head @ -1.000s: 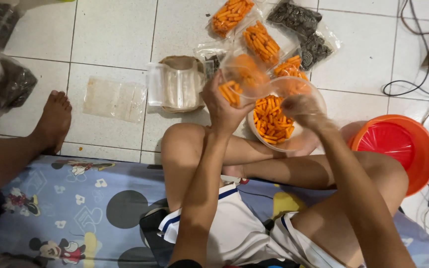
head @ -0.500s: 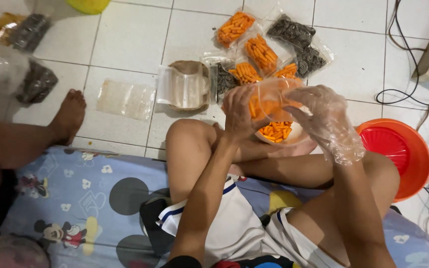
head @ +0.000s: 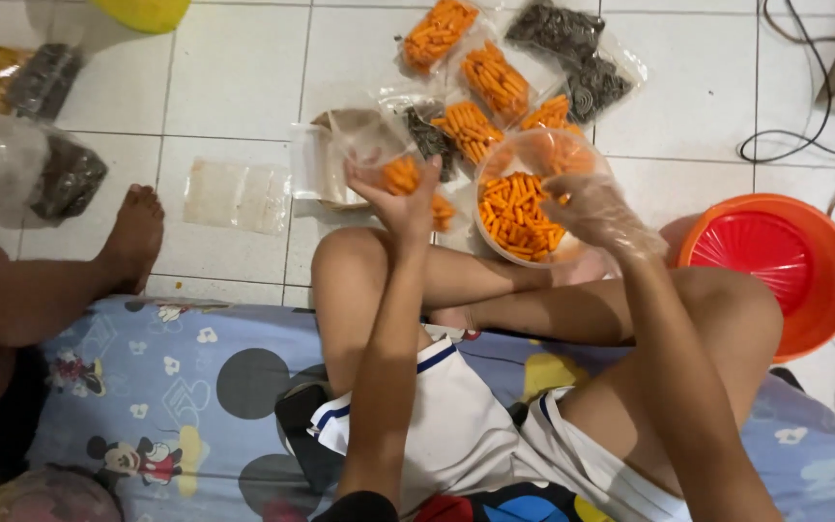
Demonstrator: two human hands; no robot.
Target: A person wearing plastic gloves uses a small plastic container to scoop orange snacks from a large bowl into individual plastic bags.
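Gripping a small clear bag (head: pixel 393 169) part-filled with orange snack sticks, left hand (head: pixel 400 201) raised above the left knee, fingers curled round the bag's lower end, thumb side up

Reaching over the clear bowl (head: pixel 526 205) of orange sticks, right hand (head: pixel 596 208) in a thin see-through glove, fingers loosely bent and hanging at the bowl's right rim; cannot tell whether any sticks are pinched between them

Sitting on the white tiled floor (head: pixel 234 68), bowl tucked just beyond the crossed shins, touching or nearly touching the leg

Crowding the tiles behind the bowl: sealed packets of orange sticks (head: pixel 490 79) and packets of dark striped seeds (head: pixel 572 53), several overlapping, fanned up toward the top edge

Lying just left of the held bag, a brown pad with a stack of empty clear bags (head: pixel 335 159) across it, partly hidden by the bag itself; further left, one flat empty bag (head: pixel 236 195) on its own

Resting at the right knee, a red-orange basin (head: pixel 775 271); cables (head: pixel 804 126) trailing beyond it

Planted at the left, another person's bare foot (head: pixel 132 232), with bulky clear sacks (head: pixel 21 169) of dark seeds behind it

Spread underneath, a blue cartoon-print sheet (head: pixel 147 387)
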